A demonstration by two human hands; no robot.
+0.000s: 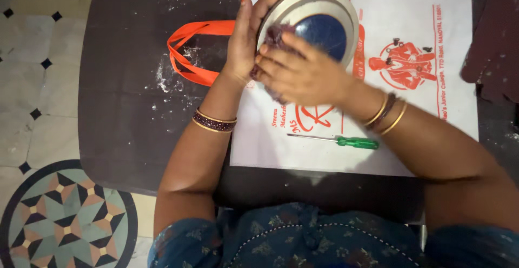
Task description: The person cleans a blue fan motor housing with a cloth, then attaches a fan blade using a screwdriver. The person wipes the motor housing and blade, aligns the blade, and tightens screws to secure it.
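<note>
A white cloth bag with red printing lies flat across the dark worktop. Its orange handle loops stretch out to the left onto the dark surface, where white powdery specks are scattered around them. A screwdriver with a green handle lies on the bag near its lower edge, the thin metal shaft pointing left. A few small dark screws sit on the red printed figure at the bag's right side. A dark maroon cloth rests at the right edge. Left of the worktop, the tiled floor shows small black diamonds and a round geometric pattern.
</note>
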